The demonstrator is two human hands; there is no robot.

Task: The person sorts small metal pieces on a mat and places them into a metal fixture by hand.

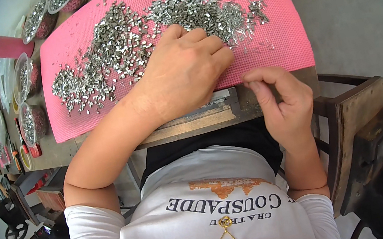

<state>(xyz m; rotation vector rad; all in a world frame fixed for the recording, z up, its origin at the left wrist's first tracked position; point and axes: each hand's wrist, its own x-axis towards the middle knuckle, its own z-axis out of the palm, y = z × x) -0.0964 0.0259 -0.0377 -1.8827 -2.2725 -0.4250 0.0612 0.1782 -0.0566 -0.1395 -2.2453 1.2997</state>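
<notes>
Small shiny metal pieces lie in loose piles on a pink textured mat [282,52]. One pile of little square-cut pieces [119,42] spreads over the left half, another heap [186,0] fills the middle, and thin metal pins [233,19] lie at its right. My left hand [190,68] is curled over the mat just in front of the middle heap; its fingertips are hidden beneath it. Past the mat's front edge, my right hand [283,101] has thumb and forefinger pinched together. Whatever lies between them is too small to make out.
Clear plastic bowls of metal pieces [33,122] line the table's left side, near a pink container [7,46]. Scissors with yellow handles [25,156] lie by the left edge. A wooden stool [354,111] stands at the right.
</notes>
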